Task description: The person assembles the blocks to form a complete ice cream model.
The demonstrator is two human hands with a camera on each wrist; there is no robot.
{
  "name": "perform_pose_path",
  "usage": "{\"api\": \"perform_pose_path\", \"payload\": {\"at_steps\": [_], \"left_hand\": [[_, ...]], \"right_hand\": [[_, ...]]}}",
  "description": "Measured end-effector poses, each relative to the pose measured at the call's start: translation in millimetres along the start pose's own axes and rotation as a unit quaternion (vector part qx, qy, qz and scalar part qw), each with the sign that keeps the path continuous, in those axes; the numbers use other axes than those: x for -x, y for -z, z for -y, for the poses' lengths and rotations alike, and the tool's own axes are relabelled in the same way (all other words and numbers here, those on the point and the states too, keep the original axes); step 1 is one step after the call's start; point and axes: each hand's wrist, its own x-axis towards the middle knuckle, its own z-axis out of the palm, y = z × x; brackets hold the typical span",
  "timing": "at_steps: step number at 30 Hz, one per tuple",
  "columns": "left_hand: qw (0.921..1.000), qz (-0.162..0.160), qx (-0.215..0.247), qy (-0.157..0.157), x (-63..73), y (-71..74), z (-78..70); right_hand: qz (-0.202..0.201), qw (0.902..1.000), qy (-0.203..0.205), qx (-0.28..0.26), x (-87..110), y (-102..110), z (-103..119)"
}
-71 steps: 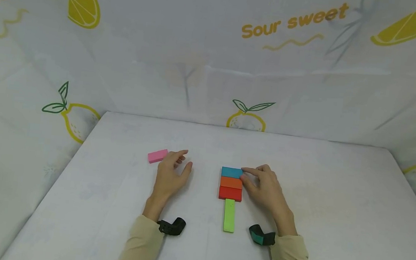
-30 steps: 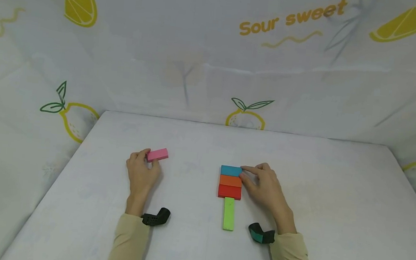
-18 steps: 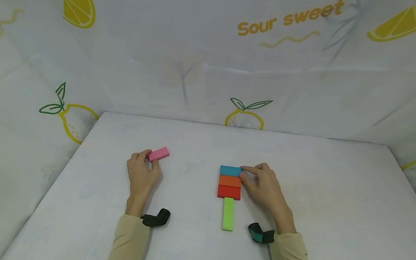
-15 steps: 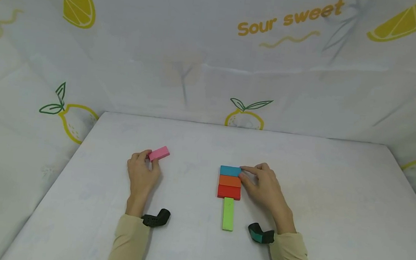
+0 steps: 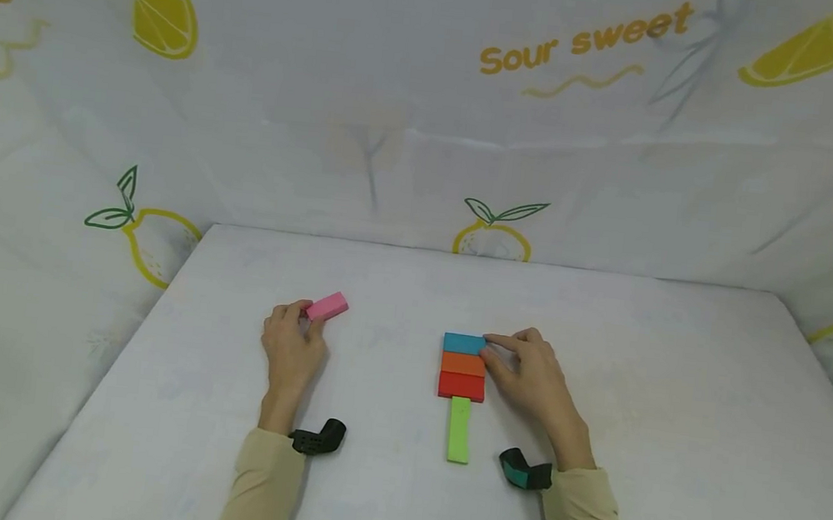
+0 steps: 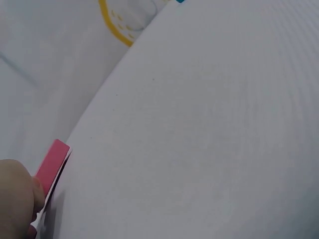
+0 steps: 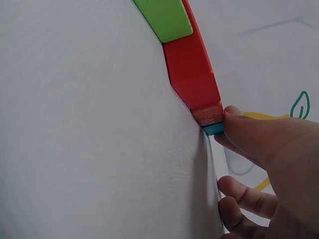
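A pink block [image 5: 327,307] is pinched at its near left end between thumb and fingers of my left hand [image 5: 293,353]. In the left wrist view the pink block [image 6: 52,167] sticks out past the thumb, with a dark shadow along its lower side. Toward the middle, a blue block [image 5: 464,344], an orange block [image 5: 462,364] and a red block [image 5: 460,386] lie side by side in a stack-like row. A green block [image 5: 459,430] runs lengthwise from the red one toward me. My right hand [image 5: 532,376] pinches the blue block's right end with thumb and index finger.
All the blocks are on a white table [image 5: 659,401] with a lemon-printed white cloth [image 5: 314,74] rising behind its far edge. A black device [image 5: 320,437] is strapped at the left wrist, another dark device [image 5: 524,470] at the right.
My left hand moved left round the pink block and took hold of it. The block has since turned slightly and shifted a little right and away. My right hand stays at the blue block.
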Motion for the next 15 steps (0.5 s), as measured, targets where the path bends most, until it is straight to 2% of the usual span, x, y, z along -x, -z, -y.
{"api": "perform_pose_path", "payload": {"at_steps": [7,15], "left_hand": [[0.9996,0.017,0.016,0.012,1.7,-5.9,-6.6],[0.9985,0.042,0.035,-0.008,4.2,-22.5,-21.1]], "right_hand": [[0.0,1.0,-0.001,-0.007,0.5,0.4,-0.8],[-0.005,1.0,-0.001,-0.005,0.7,0.4,-1.2]]}}
